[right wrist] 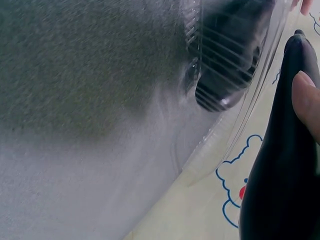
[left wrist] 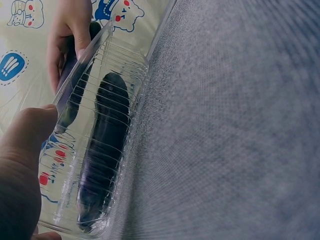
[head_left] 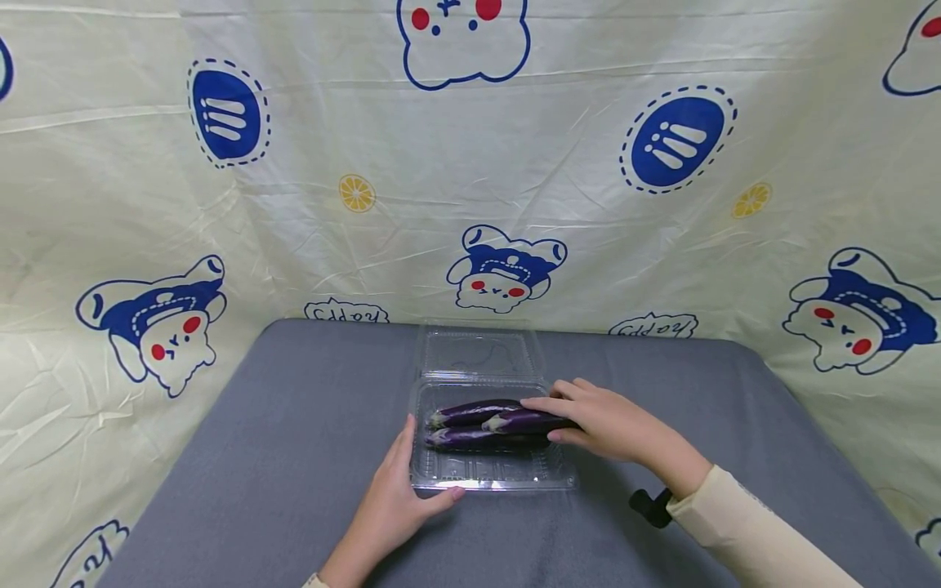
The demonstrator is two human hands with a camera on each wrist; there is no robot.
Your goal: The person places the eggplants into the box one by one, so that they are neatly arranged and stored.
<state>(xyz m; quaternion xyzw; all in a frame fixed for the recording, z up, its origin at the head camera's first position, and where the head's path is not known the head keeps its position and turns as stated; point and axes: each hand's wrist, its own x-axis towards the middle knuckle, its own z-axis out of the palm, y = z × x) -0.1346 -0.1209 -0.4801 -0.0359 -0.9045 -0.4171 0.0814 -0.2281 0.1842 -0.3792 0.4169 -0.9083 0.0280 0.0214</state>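
Note:
A clear plastic clamshell container (head_left: 488,482) lies on the table with its lid (head_left: 478,355) folded back. Two long purple eggplants (head_left: 470,439) lie side by side inside it. My right hand (head_left: 606,420) grips a third eggplant (head_left: 515,421) above them, thumb on the near side and fingers on the far side. In the right wrist view this eggplant (right wrist: 280,165) is clear of the container's wall. My left hand (head_left: 397,490) holds the container's near-left corner, thumb along the front rim and fingers along the left side. The left wrist view shows the thumb (left wrist: 35,125) against the rim.
A grey cloth (head_left: 309,457) covers the table. A pale curtain (head_left: 294,229) with blue cartoon prints hangs behind the far edge and along both sides. A black strap-like device (head_left: 650,508) sits at the right wrist.

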